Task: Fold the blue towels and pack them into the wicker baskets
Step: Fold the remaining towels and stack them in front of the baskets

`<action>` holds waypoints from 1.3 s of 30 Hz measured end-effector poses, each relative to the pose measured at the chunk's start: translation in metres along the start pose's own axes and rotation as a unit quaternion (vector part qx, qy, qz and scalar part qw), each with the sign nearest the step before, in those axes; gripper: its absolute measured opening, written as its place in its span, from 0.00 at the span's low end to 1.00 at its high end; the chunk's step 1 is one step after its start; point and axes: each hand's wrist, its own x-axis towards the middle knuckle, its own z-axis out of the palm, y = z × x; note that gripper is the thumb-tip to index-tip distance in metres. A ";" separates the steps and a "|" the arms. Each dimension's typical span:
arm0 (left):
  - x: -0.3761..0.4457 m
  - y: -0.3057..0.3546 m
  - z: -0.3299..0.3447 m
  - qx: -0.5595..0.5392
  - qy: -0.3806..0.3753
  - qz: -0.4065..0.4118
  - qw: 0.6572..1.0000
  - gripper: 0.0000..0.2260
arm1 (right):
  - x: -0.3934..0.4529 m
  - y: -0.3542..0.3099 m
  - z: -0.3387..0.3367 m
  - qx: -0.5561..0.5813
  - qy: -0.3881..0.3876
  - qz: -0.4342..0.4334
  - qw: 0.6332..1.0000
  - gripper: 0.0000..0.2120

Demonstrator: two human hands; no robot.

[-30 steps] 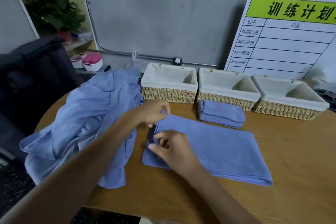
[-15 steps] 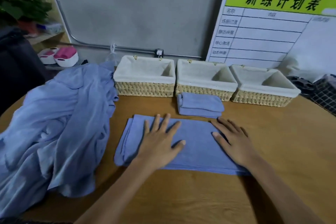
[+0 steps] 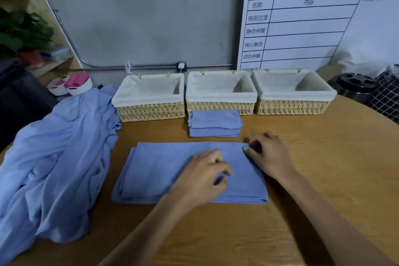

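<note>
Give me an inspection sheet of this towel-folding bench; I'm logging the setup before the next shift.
Surface: wooden table, rounded edge.
Job's things: half-folded blue towel flat at the centre; folded blue towel in front of the middle basket; heap of unfolded blue towels at the left; three lined wicker baskets in a row at the back, no towels in them.
Clutter: black-lidded metal canister and checked fabric at the right.
Hands: left hand curled, pinching the towel; right hand gripping its far right corner.
Cables: white cord from a wall socket.
Surroundings: grey wall, training-plan board, shelf with a plant.
</note>
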 end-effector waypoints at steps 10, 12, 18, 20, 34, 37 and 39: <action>0.042 0.066 0.029 0.017 -0.049 0.024 0.998 0.12 | 0.024 0.021 -0.022 0.281 -0.114 0.013 0.953 0.06; 0.045 0.069 0.027 0.013 -0.052 0.019 0.998 0.11 | 0.026 0.023 -0.024 0.303 -0.120 0.012 0.945 0.06; 0.047 0.077 0.029 0.034 -0.043 -0.015 0.998 0.16 | 0.027 0.022 -0.021 0.322 -0.108 -0.007 0.940 0.06; 0.046 0.081 0.028 0.013 -0.038 -0.033 0.999 0.16 | 0.026 0.020 -0.022 0.336 -0.101 -0.012 0.936 0.09; -0.035 0.012 -0.052 -0.330 0.107 -0.173 0.922 0.08 | 0.046 -0.115 -0.035 0.362 -0.128 -0.108 0.917 0.07; -0.063 -0.014 -0.071 -0.330 0.134 -0.200 0.913 0.10 | 0.055 -0.160 -0.023 0.362 -0.144 -0.131 0.912 0.08; -0.080 -0.032 -0.081 -0.329 0.148 -0.216 0.907 0.11 | 0.059 -0.188 -0.012 0.349 -0.156 -0.152 0.911 0.08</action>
